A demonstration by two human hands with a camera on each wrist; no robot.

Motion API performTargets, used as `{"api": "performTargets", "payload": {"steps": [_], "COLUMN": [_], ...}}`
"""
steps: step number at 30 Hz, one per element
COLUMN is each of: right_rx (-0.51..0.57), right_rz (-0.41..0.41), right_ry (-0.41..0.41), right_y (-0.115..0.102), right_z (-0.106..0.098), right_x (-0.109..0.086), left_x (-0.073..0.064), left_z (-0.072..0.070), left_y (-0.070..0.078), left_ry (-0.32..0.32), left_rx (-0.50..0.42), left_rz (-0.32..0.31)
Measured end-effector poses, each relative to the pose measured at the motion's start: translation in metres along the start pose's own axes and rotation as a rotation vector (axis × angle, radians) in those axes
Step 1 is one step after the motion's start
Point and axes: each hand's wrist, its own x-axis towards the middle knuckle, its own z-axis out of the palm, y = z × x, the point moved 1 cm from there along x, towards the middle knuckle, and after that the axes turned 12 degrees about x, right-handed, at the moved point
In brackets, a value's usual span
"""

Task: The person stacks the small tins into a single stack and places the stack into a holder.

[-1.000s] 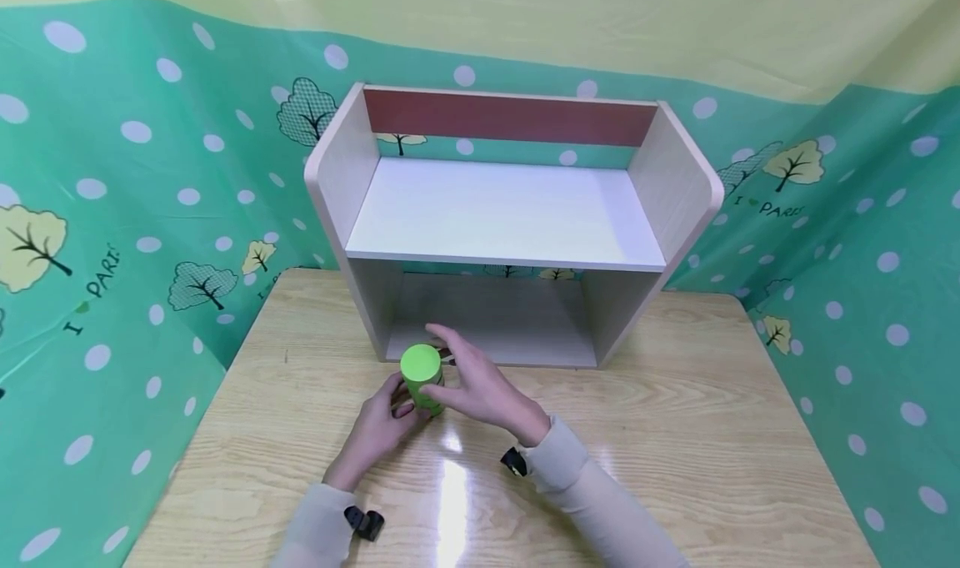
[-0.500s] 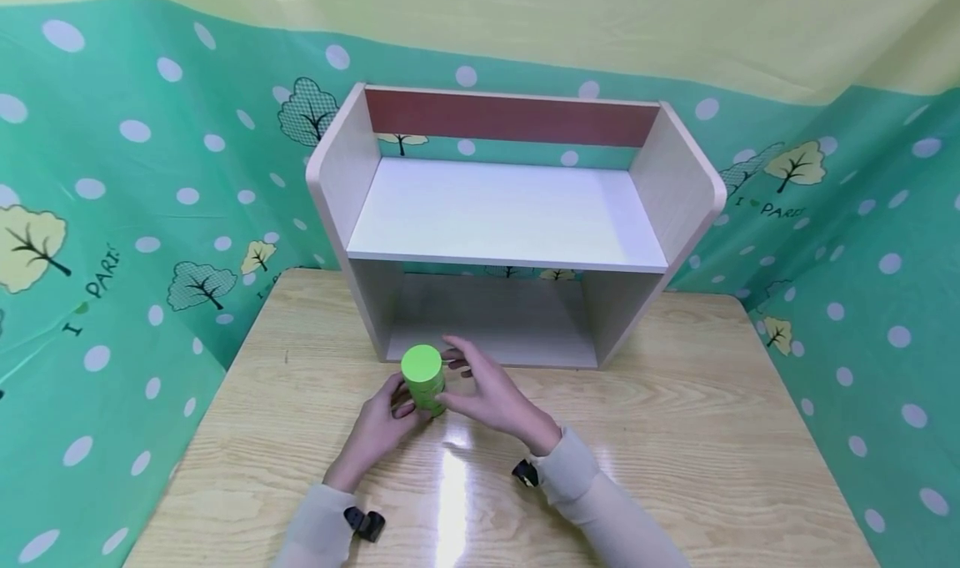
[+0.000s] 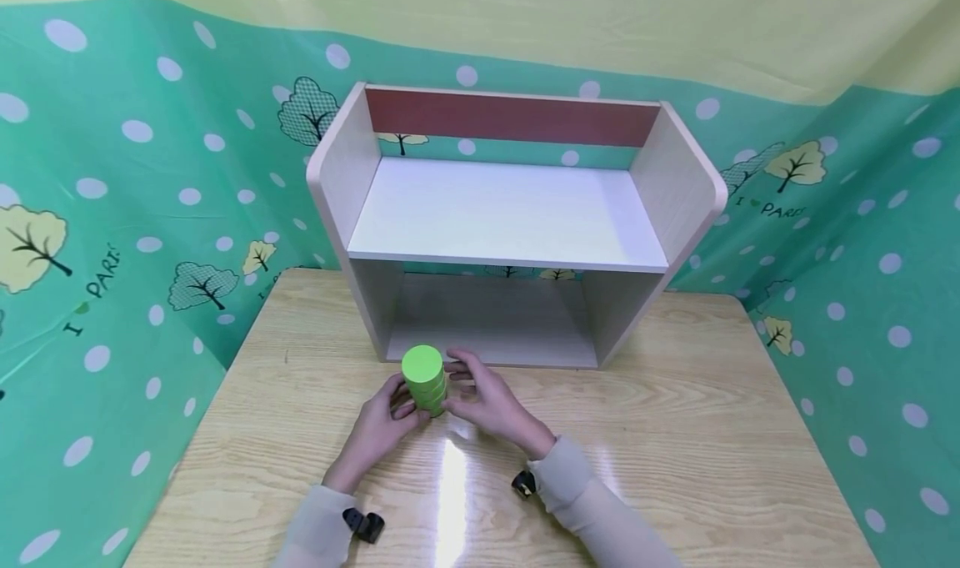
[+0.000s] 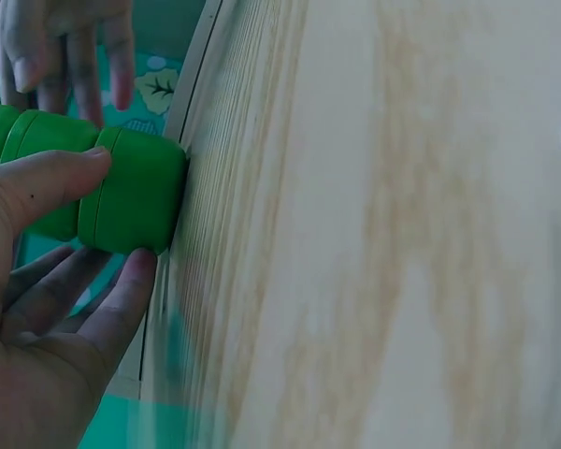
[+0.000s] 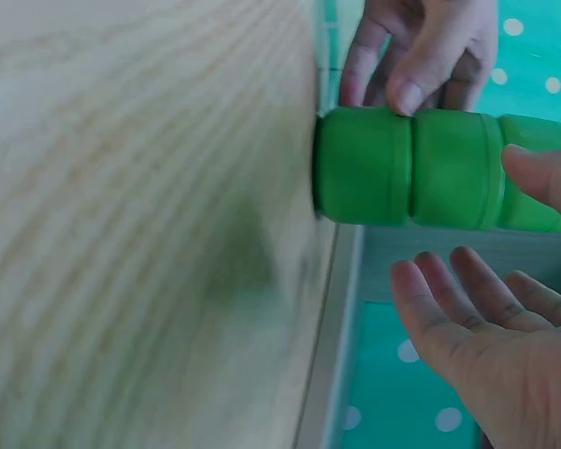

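A stack of bright green round containers (image 3: 424, 376) stands upright on the table near the front left of the shelf unit. Low on its left side, my left hand (image 3: 377, 424) holds the stack, the thumb across the lowest piece and fingers on the far side in the left wrist view. My right hand (image 3: 489, 397) is beside the stack on the right, fingers spread and relaxed. In the right wrist view the right thumb (image 5: 544, 181) overlaps an upper piece, while the other fingers (image 5: 439, 304) are apart from the green side (image 5: 453, 168).
Behind the stack stands a two-level shelf unit (image 3: 510, 213) with a dark red back strip (image 3: 510, 118). It rests on a wood-grain table (image 3: 697, 434). A green dotted curtain (image 3: 105, 168) surrounds the table at the back and sides. Each sleeve has a small black device (image 3: 364, 525) by the wrist.
My right hand has drawn back from the stack's upper part and moved slightly right and lower. The stack and my left hand have stayed nearly in place.
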Motion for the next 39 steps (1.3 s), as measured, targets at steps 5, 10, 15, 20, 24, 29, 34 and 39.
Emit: {"api": "performTargets", "payload": {"steps": [5, 10, 15, 20, 24, 29, 34, 39], "right_rx": [0.009, 0.011, -0.018, -0.034, -0.029, -0.014, -0.003, 0.005], "right_rz": [0.033, 0.041, 0.064, 0.062, 0.057, 0.062, 0.067, 0.074], "right_ry": [0.004, 0.004, -0.009, -0.021, -0.025, -0.031, -0.034, -0.033], "right_y": [0.007, 0.009, 0.010, 0.016, 0.020, 0.022, 0.022, 0.021], "right_z": [0.005, 0.009, 0.011, 0.012, 0.013, 0.014, 0.014, 0.014], "right_x": [0.003, 0.005, 0.006, 0.009, 0.011, 0.012, 0.012, 0.012], "left_x": [0.000, 0.000, -0.001, -0.001, -0.001, 0.000, 0.000, 0.000], "left_z": [0.000, 0.000, -0.002, -0.003, -0.004, -0.004, -0.005, -0.005], "left_y": [-0.002, -0.005, -0.003, -0.003, -0.004, -0.006, -0.006, -0.005], "left_ry": [0.009, 0.015, 0.012, 0.012, 0.017, 0.015, 0.010, 0.012], "left_rx": [-0.023, -0.043, -0.073, -0.084, -0.076, -0.063, -0.060, -0.058], "left_rz": [-0.001, -0.008, -0.005, -0.010, -0.011, -0.011, -0.010, 0.000]}}
